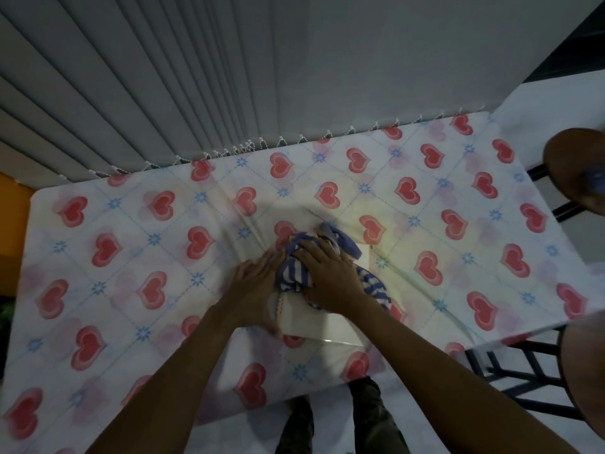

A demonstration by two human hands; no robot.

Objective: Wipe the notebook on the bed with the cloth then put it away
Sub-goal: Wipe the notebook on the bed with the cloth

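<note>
A pale cream notebook [322, 327] lies flat on the bed [131, 244], which has a sheet printed with red hearts. A blue-and-white striped cloth [294, 267] is bunched on top of the notebook. My right hand [330, 276] presses down on the cloth, fingers spread over it. My left hand [253, 290] rests flat on the notebook's left edge, fingers together, touching the cloth. Most of the notebook's cover is hidden under the cloth and both hands.
Grey vertical blinds [147, 93] hang behind the far edge of the bed. A dark metal frame [530, 381] stands at the right, with a brown rounded object [576, 168] above it. My legs [327, 421] stand on the pale floor at the bed's near edge.
</note>
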